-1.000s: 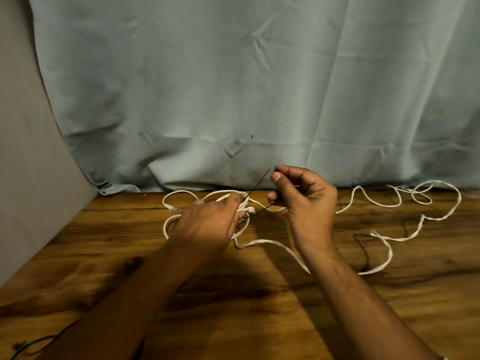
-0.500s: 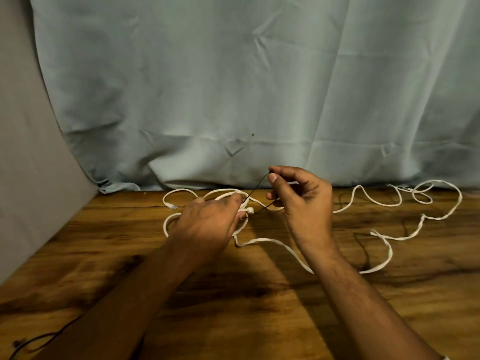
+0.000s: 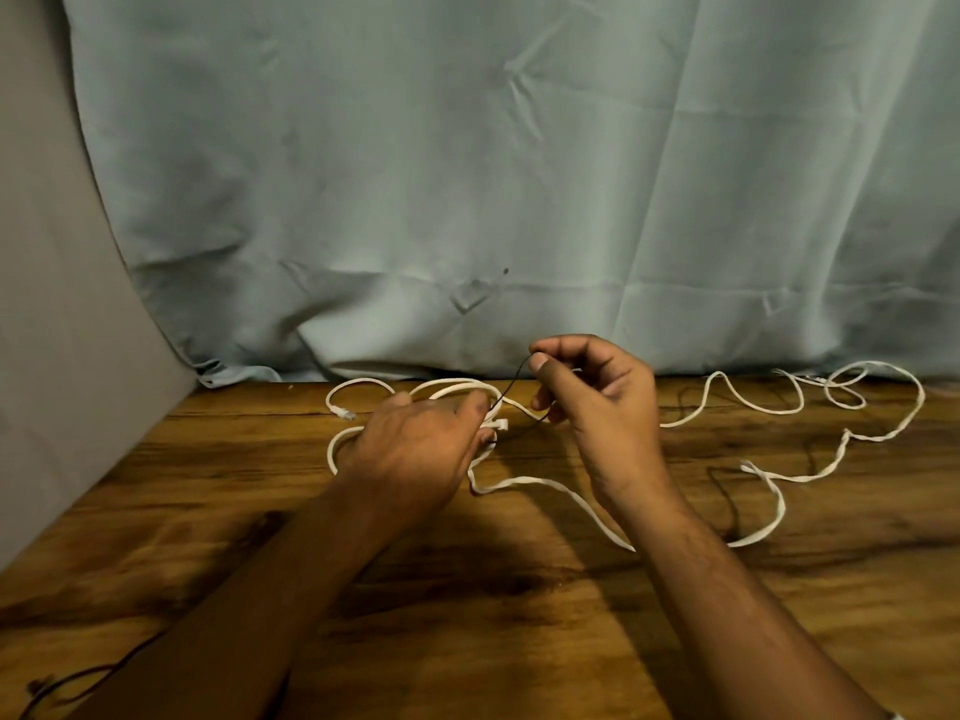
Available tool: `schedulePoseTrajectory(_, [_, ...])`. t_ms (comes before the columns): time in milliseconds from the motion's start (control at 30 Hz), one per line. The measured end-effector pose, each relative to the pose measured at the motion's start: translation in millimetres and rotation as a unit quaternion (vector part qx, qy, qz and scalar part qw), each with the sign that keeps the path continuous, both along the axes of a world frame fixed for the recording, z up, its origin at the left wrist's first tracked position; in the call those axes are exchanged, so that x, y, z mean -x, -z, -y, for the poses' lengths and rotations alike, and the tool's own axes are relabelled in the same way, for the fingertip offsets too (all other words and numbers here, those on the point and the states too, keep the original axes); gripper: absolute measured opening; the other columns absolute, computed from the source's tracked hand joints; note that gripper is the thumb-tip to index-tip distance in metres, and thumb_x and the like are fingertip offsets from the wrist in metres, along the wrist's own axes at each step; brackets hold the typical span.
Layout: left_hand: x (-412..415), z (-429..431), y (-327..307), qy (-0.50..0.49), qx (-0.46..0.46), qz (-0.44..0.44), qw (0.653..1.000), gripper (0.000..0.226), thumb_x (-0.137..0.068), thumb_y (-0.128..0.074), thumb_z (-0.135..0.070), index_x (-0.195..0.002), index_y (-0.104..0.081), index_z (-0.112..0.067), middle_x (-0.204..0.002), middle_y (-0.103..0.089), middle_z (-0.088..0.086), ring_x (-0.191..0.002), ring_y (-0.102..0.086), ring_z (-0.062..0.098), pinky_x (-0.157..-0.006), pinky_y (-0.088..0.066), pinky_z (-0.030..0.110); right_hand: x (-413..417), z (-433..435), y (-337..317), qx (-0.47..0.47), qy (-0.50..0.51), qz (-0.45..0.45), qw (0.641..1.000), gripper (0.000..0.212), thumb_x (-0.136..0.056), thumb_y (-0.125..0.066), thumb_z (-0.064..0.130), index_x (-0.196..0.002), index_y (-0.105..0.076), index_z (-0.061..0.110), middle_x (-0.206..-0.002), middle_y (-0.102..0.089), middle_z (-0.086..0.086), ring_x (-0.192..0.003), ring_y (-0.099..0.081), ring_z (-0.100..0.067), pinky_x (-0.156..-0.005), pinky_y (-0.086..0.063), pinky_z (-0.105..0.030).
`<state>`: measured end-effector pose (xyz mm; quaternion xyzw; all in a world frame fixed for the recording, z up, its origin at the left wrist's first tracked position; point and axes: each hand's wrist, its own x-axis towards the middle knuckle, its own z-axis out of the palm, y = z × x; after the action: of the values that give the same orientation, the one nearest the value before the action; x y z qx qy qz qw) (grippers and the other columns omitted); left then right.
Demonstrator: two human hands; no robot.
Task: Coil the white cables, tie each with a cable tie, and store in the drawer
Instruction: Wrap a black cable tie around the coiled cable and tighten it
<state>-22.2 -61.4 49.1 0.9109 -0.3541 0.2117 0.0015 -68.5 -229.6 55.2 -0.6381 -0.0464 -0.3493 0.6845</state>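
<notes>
- A creased pale cloth (image 3: pixel 519 174) hung behind the wooden desk (image 3: pixel 519 615).
- One white cable (image 3: pixel 800 479) sprawled along the desk's far side.
- The left hand (image 3: pixel 415 449) gripped its looped end, hiding part.
- The right hand (image 3: pixel 597 402) pinched one black cable tie (image 3: pixel 511 384) beside the loops.
- One dark cord (image 3: pixel 88 674) lay near left.

Left hand (image 3: pixel 415 449) grips coiled white cable (image 3: pixel 361 381); right hand (image 3: pixel 602 407) pinches black cable tie (image 3: pixel 511 383).
</notes>
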Motion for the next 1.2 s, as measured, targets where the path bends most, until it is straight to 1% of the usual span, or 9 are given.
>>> schedulePoseTrajectory(233, [-1, 0, -1, 0.013, 0.013, 0.011, 1.000, 0.036, -0.109, -0.025, -0.043, -0.137, -0.036, -0.025, -0.114, -0.067, 0.000, -0.103, -0.060, 0.026, -0.083, -0.031, 0.038, -1, 1, 1, -0.002, -0.045, -0.022, 0.999, 0.013, -0.088, -0.074, -0.004, -0.100, -0.077, 0.000, -0.070, -0.071, 0.001, -0.055, -0.058, -0.009, -0.051, -0.046, -0.015])
schedulePoseTrajectory(433, [3, -6, -1, 0.049, 0.067, 0.011, 0.996, 0.038, -0.109, -0.031, -0.041, -0.138, -0.044, -0.021, -0.112, -0.070, 0.003, -0.100, -0.061, 0.032, -0.074, -0.025, 0.036, 4, 1, -1, -0.031, -0.069, -0.022, 0.997, 0.014, -0.091, -0.072, 0.001, -0.104, -0.077, -0.001, -0.084, -0.074, -0.012, -0.057, -0.061, -0.015, -0.054, -0.051, -0.020])
schedulePoseTrajectory(500, [2, -8, 0, 0.060, 0.083, -0.012, 0.995, 0.038, -0.109, -0.031, -0.042, -0.138, -0.044, -0.023, -0.111, -0.070, 0.002, -0.101, -0.061, 0.031, -0.073, -0.025, 0.036, 3, 2, -2, -0.028, -0.065, -0.010, 0.997, 0.010, -0.093, -0.070, 0.002, -0.099, -0.078, 0.001, -0.084, -0.075, -0.011, -0.062, -0.066, -0.017, -0.058, -0.054, -0.023])
schedulePoseTrajectory(600, [-3, -11, 5, 0.109, 0.139, -0.079, 0.981, 0.037, -0.105, -0.029, -0.050, -0.130, -0.046, -0.030, -0.105, -0.070, 0.000, -0.095, -0.063, 0.028, -0.074, -0.043, 0.042, 2, 2, -1, -0.013, -0.036, 0.021, 0.999, 0.010, -0.092, -0.072, 0.000, -0.094, -0.079, 0.007, -0.082, -0.077, -0.008, -0.076, -0.071, -0.021, -0.072, -0.060, -0.032])
schedulePoseTrajectory(733, [-4, -13, 9, 0.164, 0.214, -0.173, 0.948, 0.014, -0.106, -0.038, -0.049, -0.105, -0.048, -0.039, -0.086, -0.062, -0.014, -0.083, -0.058, 0.009, -0.076, -0.045, 0.042, 0, 3, -1, -0.037, -0.010, 0.051, 0.998, 0.014, -0.089, -0.075, 0.001, -0.091, -0.082, 0.013, -0.088, -0.078, -0.011, -0.087, -0.071, -0.031, -0.085, -0.059, -0.046])
schedulePoseTrajectory(833, [-2, -12, 8, 0.179, 0.245, -0.196, 0.932, 0.012, -0.107, -0.045, -0.040, -0.096, -0.048, -0.043, -0.080, -0.059, -0.021, -0.080, -0.055, 0.001, -0.071, -0.040, 0.035, 1, 5, -3, -0.077, -0.030, 0.049, 0.995, 0.017, -0.091, -0.072, 0.000, -0.088, -0.080, 0.014, -0.083, -0.075, -0.007, -0.080, -0.070, -0.027, -0.076, -0.060, -0.039])
schedulePoseTrajectory(1000, [-2, -11, 6, 0.194, 0.250, -0.225, 0.922, 0.021, -0.107, -0.048, -0.034, -0.087, -0.048, -0.041, -0.077, -0.058, -0.026, -0.076, -0.055, 0.001, -0.066, -0.036, 0.030, 2, 5, -4, -0.024, -0.018, 0.057, 0.998, 0.007, -0.100, -0.061, -0.001, -0.099, -0.067, 0.003, -0.070, -0.067, -0.004, -0.056, -0.060, -0.018, -0.057, -0.053, -0.030])
schedulePoseTrajectory(1067, [-2, -11, 7, 0.199, 0.248, -0.226, 0.921, 0.021, -0.107, -0.048, -0.034, -0.087, -0.048, -0.040, -0.076, -0.057, -0.027, -0.075, -0.054, 0.000, -0.066, -0.035, 0.030, 2, 4, -4, 0.001, -0.012, 0.059, 0.998, 0.005, -0.104, -0.055, 0.000, -0.103, -0.060, 0.000, -0.069, -0.065, -0.006, -0.052, -0.058, -0.018, -0.054, -0.052, -0.027])
schedulePoseTrajectory(1200, [-3, -10, 9, 0.200, 0.251, -0.224, 0.920, 0.016, -0.106, -0.046, -0.038, -0.091, -0.049, -0.040, -0.075, -0.058, -0.023, -0.074, -0.055, 0.003, -0.068, -0.043, 0.039, 0, 0, -1, 0.022, -0.023, 0.034, 0.999, 0.005, -0.108, -0.048, 0.005, -0.107, -0.053, 0.004, -0.069, -0.066, -0.009, -0.050, -0.060, -0.020, -0.054, -0.052, -0.031])
